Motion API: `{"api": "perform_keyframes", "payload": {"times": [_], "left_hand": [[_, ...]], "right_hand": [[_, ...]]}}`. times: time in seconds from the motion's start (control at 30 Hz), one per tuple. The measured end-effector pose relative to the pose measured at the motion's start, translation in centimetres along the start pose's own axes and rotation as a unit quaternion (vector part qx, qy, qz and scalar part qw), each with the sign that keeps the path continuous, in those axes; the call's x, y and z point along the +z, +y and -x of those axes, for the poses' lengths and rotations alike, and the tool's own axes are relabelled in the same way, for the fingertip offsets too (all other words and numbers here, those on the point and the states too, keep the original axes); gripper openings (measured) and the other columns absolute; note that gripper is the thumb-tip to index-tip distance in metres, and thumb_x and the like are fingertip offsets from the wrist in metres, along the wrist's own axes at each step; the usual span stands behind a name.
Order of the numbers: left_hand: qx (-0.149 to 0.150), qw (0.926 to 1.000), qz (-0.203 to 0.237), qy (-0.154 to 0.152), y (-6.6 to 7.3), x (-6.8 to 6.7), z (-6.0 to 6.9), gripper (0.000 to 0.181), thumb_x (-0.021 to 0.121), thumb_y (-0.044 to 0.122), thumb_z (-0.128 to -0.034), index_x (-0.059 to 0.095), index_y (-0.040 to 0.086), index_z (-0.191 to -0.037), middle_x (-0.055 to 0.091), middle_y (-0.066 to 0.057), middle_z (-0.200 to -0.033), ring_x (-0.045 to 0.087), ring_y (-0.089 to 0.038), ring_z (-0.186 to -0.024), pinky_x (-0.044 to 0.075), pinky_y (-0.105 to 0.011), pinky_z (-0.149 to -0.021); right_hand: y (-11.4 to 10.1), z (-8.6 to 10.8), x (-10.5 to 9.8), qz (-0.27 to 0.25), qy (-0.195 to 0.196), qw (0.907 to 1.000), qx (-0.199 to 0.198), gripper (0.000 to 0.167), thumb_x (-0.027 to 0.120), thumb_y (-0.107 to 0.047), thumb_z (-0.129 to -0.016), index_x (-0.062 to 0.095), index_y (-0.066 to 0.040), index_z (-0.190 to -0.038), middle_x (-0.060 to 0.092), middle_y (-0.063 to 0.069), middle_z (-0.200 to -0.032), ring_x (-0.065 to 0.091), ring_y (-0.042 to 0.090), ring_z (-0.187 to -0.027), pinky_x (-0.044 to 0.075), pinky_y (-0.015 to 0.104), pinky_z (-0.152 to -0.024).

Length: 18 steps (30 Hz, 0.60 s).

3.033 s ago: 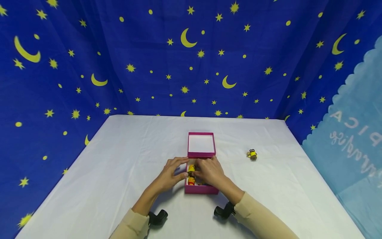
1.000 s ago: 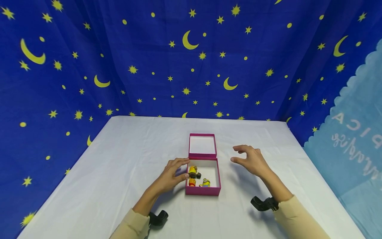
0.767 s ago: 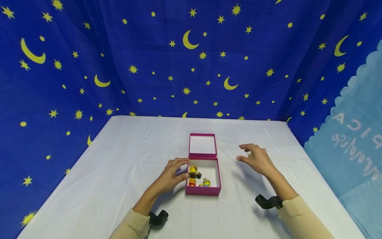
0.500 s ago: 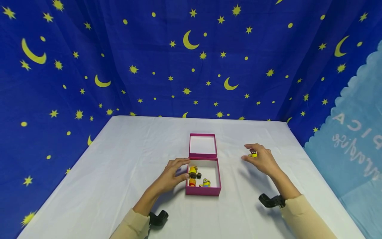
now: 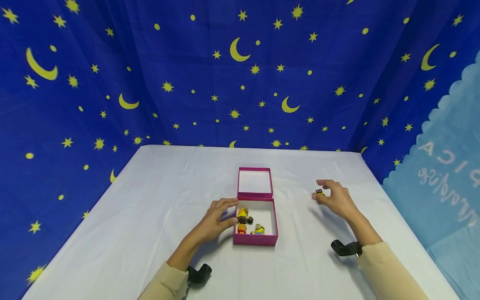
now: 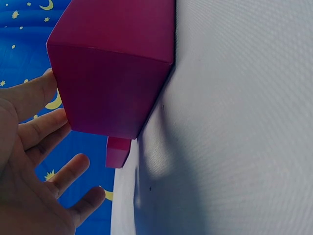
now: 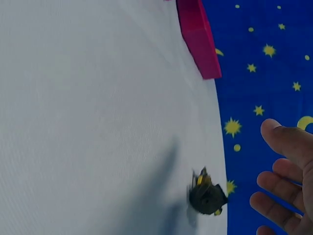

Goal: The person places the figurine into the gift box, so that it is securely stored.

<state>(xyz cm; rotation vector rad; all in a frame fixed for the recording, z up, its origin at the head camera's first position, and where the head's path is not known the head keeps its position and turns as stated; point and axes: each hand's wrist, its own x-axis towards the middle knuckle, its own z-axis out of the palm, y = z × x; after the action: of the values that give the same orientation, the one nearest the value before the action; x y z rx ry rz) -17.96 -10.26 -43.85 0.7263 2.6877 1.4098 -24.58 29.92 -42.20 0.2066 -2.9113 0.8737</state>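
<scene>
A magenta box [image 5: 255, 240] with a white inside stands on the table. It holds a few small yellow toy figures, among them a goggled minion figure [image 5: 258, 229] and a red-and-orange figure [image 5: 241, 228]. My left hand [image 5: 211, 221] touches the box's left rim with thumb and fingertips, fingers fairly straight, as the left wrist view also shows. Over on the right, my right hand [image 5: 337, 201] hovers with fingers spread around another minion figure [image 5: 320, 192] on the cloth. In the right wrist view a gap shows between the fingers and this dark-bottomed figure [image 7: 208, 197].
The magenta lid [image 5: 255, 182] lies inside up, directly behind the box. White cloth covers the table [image 5: 180, 179]. A blue curtain [image 5: 195, 62] with moons and stars surrounds it, and a light blue cloth [image 5: 450, 166] hangs at the right.
My right hand has left the box and moved right to the lone minion figure. The figures in the box have come into view. My left hand has stayed at the box's rim.
</scene>
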Motion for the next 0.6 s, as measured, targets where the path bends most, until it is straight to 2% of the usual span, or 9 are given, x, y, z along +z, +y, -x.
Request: {"api": "perform_keyframes", "payload": {"times": [0.13,0.37,0.6], "left_hand": [[-0.002,1.0,-0.003,0.0,0.0,0.0,0.0,0.051,0.065,0.022,-0.0884,0.05,0.014,-0.136,0.045,0.003,-0.143,0.036,-0.023,-0.126,0.032,-0.05,-0.1],[-0.004,1.0,0.001,-0.001,0.0,0.0,0.0,0.051,0.066,0.02,-0.0881,0.05,0.012,-0.136,0.046,0.001,-0.142,0.036,-0.023,-0.126,0.03,-0.049,-0.101],[-0.005,1.0,0.003,-0.002,0.1,0.0,0.0,0.051,0.065,0.02,-0.0883,0.05,0.011,-0.136,0.046,0.002,-0.143,0.036,-0.023,-0.127,0.031,-0.05,-0.101]], "right_hand": [[0.7,-0.2,-0.1,-0.004,-0.011,0.9999,0.012,0.067,0.069,-0.045,-0.083,0.049,-0.006,-0.134,0.054,0.027,-0.128,0.042,0.046,-0.12,0.028,0.059,-0.094],[1.8,-0.3,-0.2,-0.01,-0.018,0.9998,0.008,0.061,0.071,-0.031,-0.083,0.049,-0.005,-0.134,0.052,0.029,-0.129,0.042,0.048,-0.12,0.029,0.061,-0.093],[2.7,-0.8,0.2,0.0,-0.04,0.9991,0.016,0.063,0.07,-0.032,-0.083,0.048,-0.005,-0.135,0.051,0.029,-0.131,0.042,0.048,-0.121,0.032,0.063,-0.094]]}}
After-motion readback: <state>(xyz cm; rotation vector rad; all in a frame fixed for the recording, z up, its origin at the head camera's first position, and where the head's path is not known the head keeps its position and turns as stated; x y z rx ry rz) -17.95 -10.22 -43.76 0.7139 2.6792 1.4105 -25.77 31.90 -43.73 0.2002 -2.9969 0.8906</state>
